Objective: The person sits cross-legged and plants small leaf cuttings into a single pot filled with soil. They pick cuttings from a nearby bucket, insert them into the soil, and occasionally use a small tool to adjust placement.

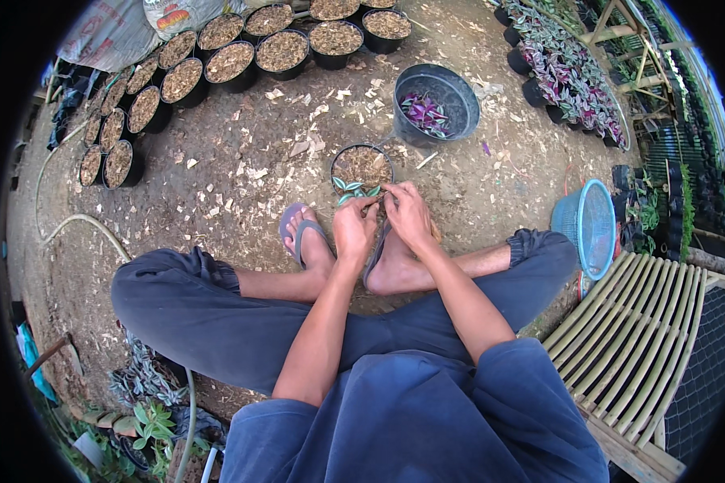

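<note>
Between my feet and a small black pot [343,175] filled with brown chips, both hands meet close together. My left hand [354,231] is closed, its fingertips pinching a leafy cutting [350,190] with green and silver striped leaves. Close on its right, my right hand [409,216] is also closed, thumb and fingertips at the cutting's right end, where the stem is mostly hidden. The leaves lie over the pot's near rim. Just beyond, a larger black bucket [464,90] holds several purple and green cuttings [427,115].
Several black pots of brown chips [282,51] stand in rows at the far left. Potted purple-leaved plants [568,76] line the far right. A blue basket [594,229] and a bamboo bench [628,338] are at my right. A hose [84,217] lies at left.
</note>
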`<state>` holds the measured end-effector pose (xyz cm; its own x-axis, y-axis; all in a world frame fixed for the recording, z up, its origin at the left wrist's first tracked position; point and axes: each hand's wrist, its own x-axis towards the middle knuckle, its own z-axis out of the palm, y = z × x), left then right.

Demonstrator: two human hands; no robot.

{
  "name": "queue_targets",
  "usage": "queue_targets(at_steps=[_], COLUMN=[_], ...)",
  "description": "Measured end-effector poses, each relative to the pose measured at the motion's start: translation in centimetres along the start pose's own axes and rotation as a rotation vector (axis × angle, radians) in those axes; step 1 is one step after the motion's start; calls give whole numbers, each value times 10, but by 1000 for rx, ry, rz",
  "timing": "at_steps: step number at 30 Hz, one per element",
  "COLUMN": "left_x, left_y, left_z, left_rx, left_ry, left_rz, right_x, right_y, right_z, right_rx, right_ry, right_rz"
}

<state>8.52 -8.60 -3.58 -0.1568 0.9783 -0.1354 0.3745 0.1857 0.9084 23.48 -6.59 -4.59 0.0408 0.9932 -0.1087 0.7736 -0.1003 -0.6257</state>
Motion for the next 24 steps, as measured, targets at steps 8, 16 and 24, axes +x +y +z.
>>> queue_targets(at_steps=[8, 16, 24], left_x=[-1, -1, 2], left_y=[-7, -4, -3], left_z=[1, 0, -3], left_rx=[65, 37, 43], left_ry=[-30, -51, -99], left_rz=[-28, -46, -140], right_x=[6, 5, 8], right_y=[5, 2, -3], right_z=[4, 4, -1], right_rx=[-65, -164, -43], right_ry=[-18, -65, -98], right_rz=[-96, -156, -33])
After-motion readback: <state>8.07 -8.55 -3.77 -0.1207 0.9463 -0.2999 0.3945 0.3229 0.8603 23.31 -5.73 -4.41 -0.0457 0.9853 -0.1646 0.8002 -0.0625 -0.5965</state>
